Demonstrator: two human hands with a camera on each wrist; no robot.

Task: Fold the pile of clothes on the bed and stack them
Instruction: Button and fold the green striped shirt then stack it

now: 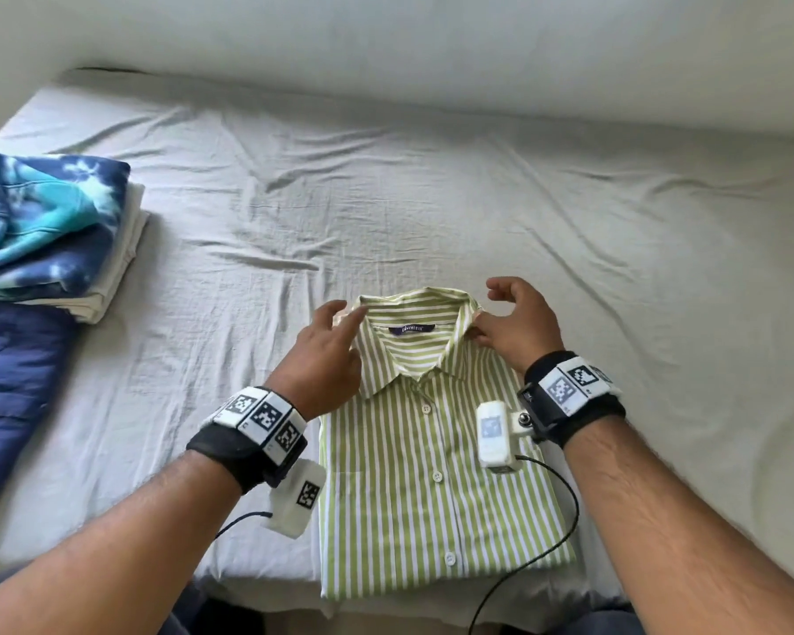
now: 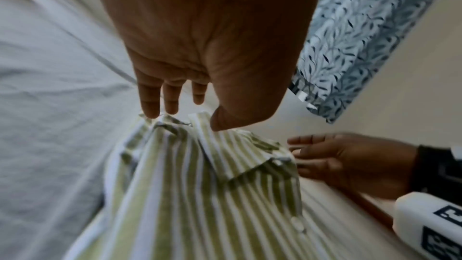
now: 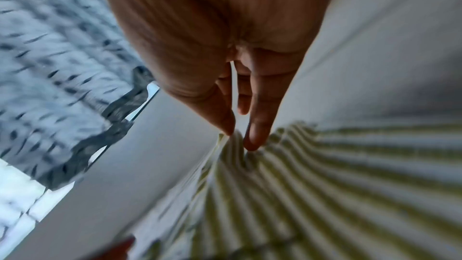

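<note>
Both hands' grip (image 1: 413,332) over wrinkled bedsheet (image 1: 432,185)

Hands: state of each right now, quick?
Left hand: open, fingertips touching the left collar corner of the striped shirt, nothing gripped.
Right hand: pinching the shirt's right collar edge between thumb and fingertips.

Shirt (image 1: 436,474): green/white vertical stripes, white buttons, navy neck label with pale lettering. Bedsheet (image 1: 432,185): plain pale grey. Stack at left: blue/teal/white tie-dye garment (image 1: 42,222) on top, cream folded pieces (image 1: 120,263) under it. Solid navy garment (image 1: 5,396) beside the stack. Wristbands (image 1: 248,433): black with black-and-white square tags. Curtain (image 2: 362,37): pale with dark leaf print.
</note>
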